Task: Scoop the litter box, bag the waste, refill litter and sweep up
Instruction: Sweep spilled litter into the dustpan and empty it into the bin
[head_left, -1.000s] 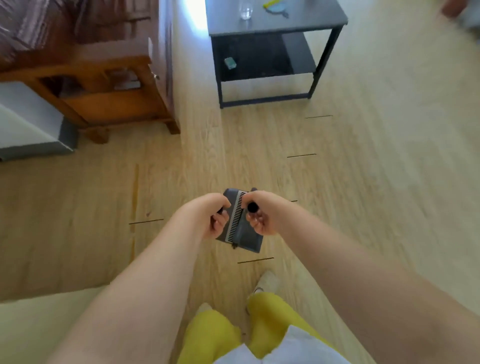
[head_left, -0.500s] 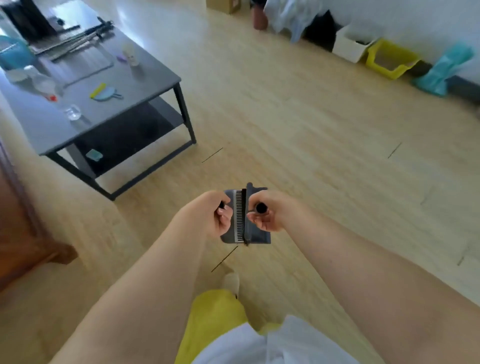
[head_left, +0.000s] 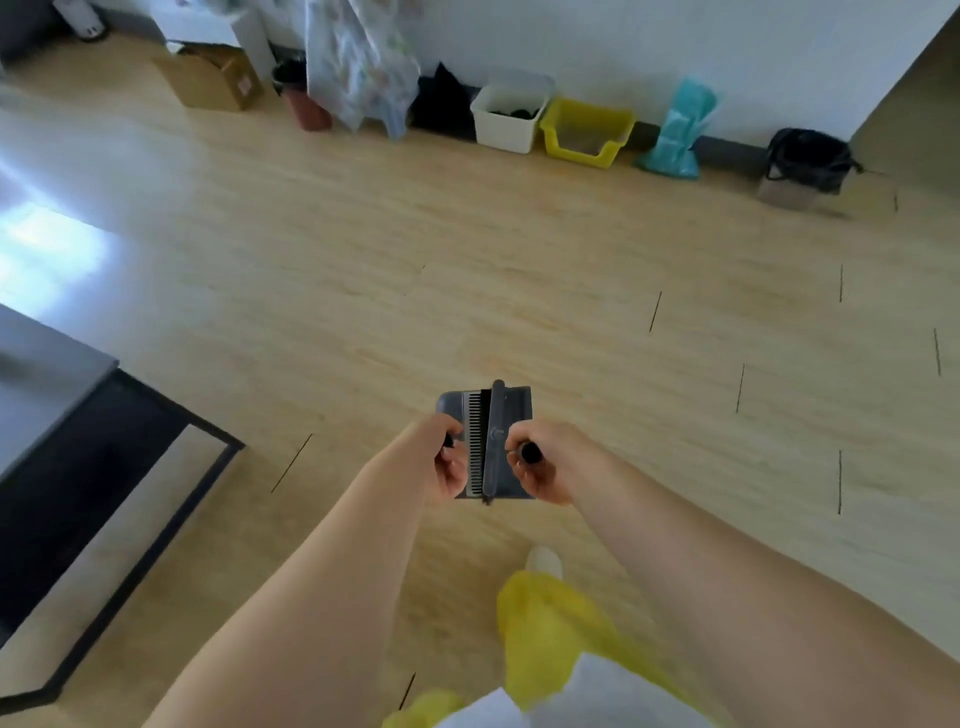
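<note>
Wooden floor (head_left: 519, 270), hands gripping broom (head_left: 492, 441), dustpan (head_left: 517, 410)

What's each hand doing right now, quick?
Left hand: fingers curled round a black handle, seemingly the dustpan's.
Right hand: fingers curled round a black handle end, seemingly the broom's.

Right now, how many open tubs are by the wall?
2: a white tub with dark things inside, and a yellow litter box touching its right side. More may hide behind the hanging cloth.
</note>
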